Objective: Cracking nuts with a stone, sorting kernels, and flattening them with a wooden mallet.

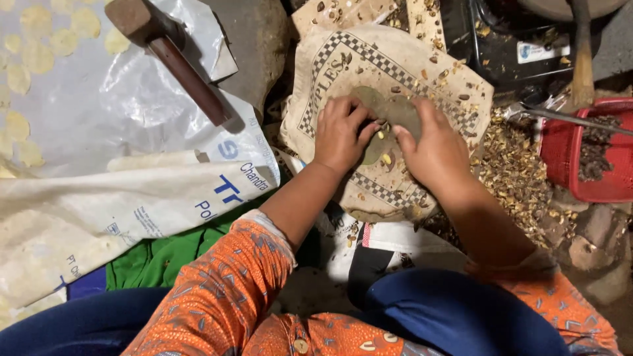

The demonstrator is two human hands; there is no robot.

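Just above the middle of the frame, both hands are working over a flat, grey-green stone slab [395, 113] that is lying on a checkered cloth sack [422, 66]. The left hand [340, 134] is curling its fingers down onto the slab's left edge, loosely bent rather than clamped on anything I can make out. The right hand [436, 148] is resting on the slab's right side with fingers pressing together toward the centre, where small pale kernels [386, 158] are lying between the two hands; whether it is pinching one is hidden.

The slab is looking heavy and rigid, best gripped at its edges. The kernels are looking light, small and probably brittle, calling for a fingertip pinch.

Broken brown shells [514, 171] are piling up at the right, beside a red basket [616, 184]. A wooden mallet [165, 46] is lying on plastic sheeting [99, 99] at the upper left.
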